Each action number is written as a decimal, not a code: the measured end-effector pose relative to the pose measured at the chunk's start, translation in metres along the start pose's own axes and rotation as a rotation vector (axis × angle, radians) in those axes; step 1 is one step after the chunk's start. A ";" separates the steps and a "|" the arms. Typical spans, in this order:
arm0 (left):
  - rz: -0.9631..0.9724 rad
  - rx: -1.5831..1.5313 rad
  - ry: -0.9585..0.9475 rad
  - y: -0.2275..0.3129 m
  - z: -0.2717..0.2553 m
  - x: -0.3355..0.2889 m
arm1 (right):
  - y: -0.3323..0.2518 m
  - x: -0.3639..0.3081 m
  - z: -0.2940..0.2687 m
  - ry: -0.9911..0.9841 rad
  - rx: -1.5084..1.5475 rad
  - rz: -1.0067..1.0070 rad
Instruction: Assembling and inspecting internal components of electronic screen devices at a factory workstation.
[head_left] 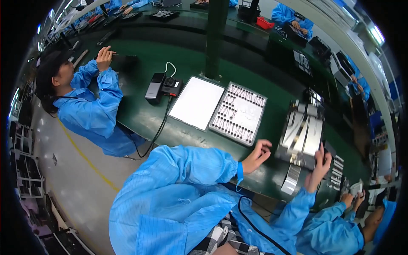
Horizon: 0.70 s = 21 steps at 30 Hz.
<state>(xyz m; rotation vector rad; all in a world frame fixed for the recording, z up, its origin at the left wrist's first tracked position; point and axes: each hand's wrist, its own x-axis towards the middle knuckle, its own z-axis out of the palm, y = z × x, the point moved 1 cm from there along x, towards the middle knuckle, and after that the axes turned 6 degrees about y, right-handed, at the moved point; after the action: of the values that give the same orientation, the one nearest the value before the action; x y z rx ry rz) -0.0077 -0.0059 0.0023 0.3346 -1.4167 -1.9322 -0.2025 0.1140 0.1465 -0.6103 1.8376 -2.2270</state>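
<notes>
Head view: parts tray [239,113] and white sheet [196,102] flank the left hand [256,155].

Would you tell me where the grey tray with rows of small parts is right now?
In the head view the grey parts tray lies mid-bench, between the white sheet on its left and the metal fixture on its right, just beyond the left hand.

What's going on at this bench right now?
A person in a blue smock sits at a green workbench. The left hand hovers, fingers curled, just below a tray of small parts. The right hand touches the near edge of a metal fixture. A white sheet lies left of the tray. Co-workers sit either side.
</notes>
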 end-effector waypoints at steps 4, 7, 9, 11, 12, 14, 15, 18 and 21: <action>-0.289 -0.221 -0.177 0.016 0.002 0.004 | 0.039 0.098 0.117 -0.120 -0.036 -0.050; -0.180 -0.016 -0.381 0.017 0.009 0.007 | 0.071 0.147 0.221 -0.200 0.114 -0.037; -0.171 -0.054 -0.404 0.021 0.005 0.004 | 0.096 0.154 0.295 -0.159 -0.066 -0.024; -0.199 -0.023 -0.434 0.009 0.001 0.002 | 0.123 0.157 0.358 -0.186 -0.087 -0.002; -0.226 -0.041 -0.397 0.001 0.001 -0.004 | 0.130 0.146 0.388 -0.193 -0.086 0.000; -0.271 0.018 -0.404 0.004 0.001 -0.002 | 0.152 0.150 0.428 -0.142 -0.106 -0.086; -0.235 0.006 -0.383 -0.024 0.005 -0.009 | 0.165 0.152 0.442 -0.096 -0.128 -0.168; -0.251 -0.087 -0.200 -0.039 0.006 -0.021 | 0.190 0.133 0.470 -0.129 -0.195 -0.297; -0.293 -0.096 -0.283 -0.009 0.004 -0.015 | 0.204 0.119 0.474 -0.303 -0.361 -0.267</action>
<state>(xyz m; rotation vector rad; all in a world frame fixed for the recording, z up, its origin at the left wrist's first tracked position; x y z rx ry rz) -0.0025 0.0084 -0.0074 0.2400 -1.5118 -2.3534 -0.1298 -0.3995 0.0410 -1.2484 2.1019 -1.8139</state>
